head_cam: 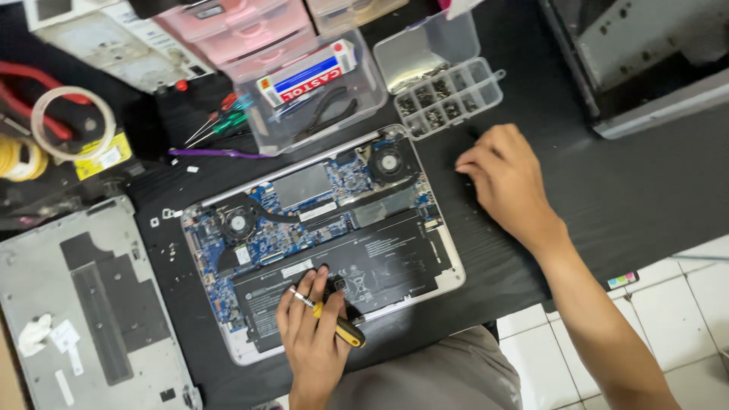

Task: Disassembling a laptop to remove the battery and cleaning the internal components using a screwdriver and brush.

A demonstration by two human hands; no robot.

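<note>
An opened laptop [304, 190] lies base-up on the black desk, its blue circuit board, two fans and black battery [380, 258] exposed. My left hand [311, 334] rests on the battery's near edge and grips a yellow-and-black screwdriver [345, 328], its shaft lying across my fingers. My right hand [505, 178] is on the desk just right of the laptop, fingers curled, fingertips touching the surface below a clear compartment box of screws [448, 95]. Whether it pinches a screw I cannot tell.
The laptop's grey bottom cover [83, 304] lies at the left. Behind the laptop stand a clear tub of tools [319, 99], small screwdrivers [220, 121], pink drawers [243, 30], solder coils [72, 121] and red pliers. A grey computer case [645, 61] sits back right. Loose screws dot the desk.
</note>
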